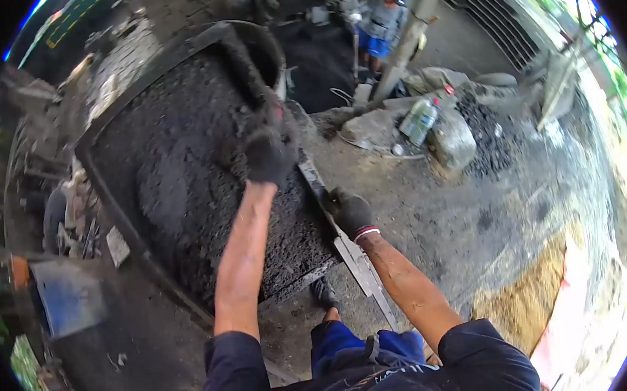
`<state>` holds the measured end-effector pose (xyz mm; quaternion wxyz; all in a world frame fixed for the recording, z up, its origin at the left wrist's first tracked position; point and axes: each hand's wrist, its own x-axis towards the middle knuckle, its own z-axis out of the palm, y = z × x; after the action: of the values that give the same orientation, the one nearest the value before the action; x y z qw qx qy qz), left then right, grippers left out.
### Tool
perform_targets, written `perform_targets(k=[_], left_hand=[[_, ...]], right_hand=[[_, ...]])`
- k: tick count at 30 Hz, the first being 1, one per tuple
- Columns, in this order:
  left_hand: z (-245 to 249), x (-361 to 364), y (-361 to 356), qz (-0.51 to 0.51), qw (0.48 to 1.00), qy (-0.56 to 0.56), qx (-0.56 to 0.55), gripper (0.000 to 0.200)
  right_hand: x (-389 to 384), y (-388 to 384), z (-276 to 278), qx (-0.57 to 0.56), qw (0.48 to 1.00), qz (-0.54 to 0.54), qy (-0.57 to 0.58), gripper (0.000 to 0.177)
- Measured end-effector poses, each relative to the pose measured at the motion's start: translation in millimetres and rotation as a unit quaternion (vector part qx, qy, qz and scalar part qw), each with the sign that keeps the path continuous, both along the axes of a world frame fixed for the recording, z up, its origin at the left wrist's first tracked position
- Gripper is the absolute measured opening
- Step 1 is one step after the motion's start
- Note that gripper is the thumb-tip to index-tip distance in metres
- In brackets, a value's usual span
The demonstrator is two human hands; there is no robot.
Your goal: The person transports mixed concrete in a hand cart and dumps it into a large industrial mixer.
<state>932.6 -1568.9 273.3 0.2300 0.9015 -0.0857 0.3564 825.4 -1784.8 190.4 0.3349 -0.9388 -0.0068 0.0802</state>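
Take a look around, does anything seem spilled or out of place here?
Possibly: loose dark lumps lie scattered beside the pale rock, outside the large tray, and look like a spill, though they may be kept there. A clear bottle beside that rock also looks oddly placed.

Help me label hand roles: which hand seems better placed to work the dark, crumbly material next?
Likely left: the black-gloved left hand is over that material; the black-gloved right hand is beside the long, grey metal strip.
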Motion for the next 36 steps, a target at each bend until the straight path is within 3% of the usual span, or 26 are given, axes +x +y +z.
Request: perform_targets(k=[1, 2, 4, 7, 13, 22, 26, 28, 29, 32, 33, 36], left_hand=[[0, 28, 0, 0.017, 0.998, -0.048, 0.043, 0.056], [2, 49, -1, -0.001, 0.998, -0.049, 0.036, 0.056], [3, 81, 1, 0.046, 0.99, -0.009, 0.134, 0.049], [2, 106, -4, 0.085, 0.987, 0.041, 0.127, 0.044], [-14, 114, -14, 0.134, 0.963, 0.057, 0.228, 0.044], [-17, 118, -18, 0.151, 0.953, 0.09, 0.247, 0.044], [-18, 123, -21, 0.18, 0.945, 0.115, 0.249, 0.045], [-14, 122, -26, 0.166, 0.948, 0.122, 0.241, 0.045], [-9, 123, -31, 0.177, 0.942, 0.149, 0.242, 0.043], [-18, 126, -30, 0.19, 0.938, 0.112, 0.267, 0.04], [-16, 126, -32, 0.198, 0.933, 0.126, 0.273, 0.04], [-17, 128, -37, 0.226, 0.92, 0.141, 0.287, 0.039]], right_hand=[[0, 0, -1, -0.011, 1.0, 0.017, -0.009, 0.024], [2, -1, -1, -0.023, 0.999, 0.036, -0.02, 0.025], [5, 0, 3, -0.059, 0.998, 0.019, -0.008, 0.027], [6, -2, -4, -0.04, 0.998, 0.049, -0.029, 0.028], [10, -7, -12, -0.052, 0.996, 0.076, -0.016, 0.029], [34, -17, 3, 0.02, 0.993, 0.108, 0.041, 0.027], [73, -36, 2, 0.079, 0.969, 0.221, 0.082, 0.026], [107, -56, 15, 0.191, 0.889, 0.387, 0.153, 0.031], [118, -64, -14, 0.156, 0.867, 0.432, 0.191, 0.035], [165, -106, -24, 0.093, 0.844, 0.471, 0.24, 0.04], [168, -131, -56, 0.119, 0.862, 0.448, 0.206, 0.045], [200, -220, -88, 0.041, 0.908, 0.293, 0.298, 0.047]])
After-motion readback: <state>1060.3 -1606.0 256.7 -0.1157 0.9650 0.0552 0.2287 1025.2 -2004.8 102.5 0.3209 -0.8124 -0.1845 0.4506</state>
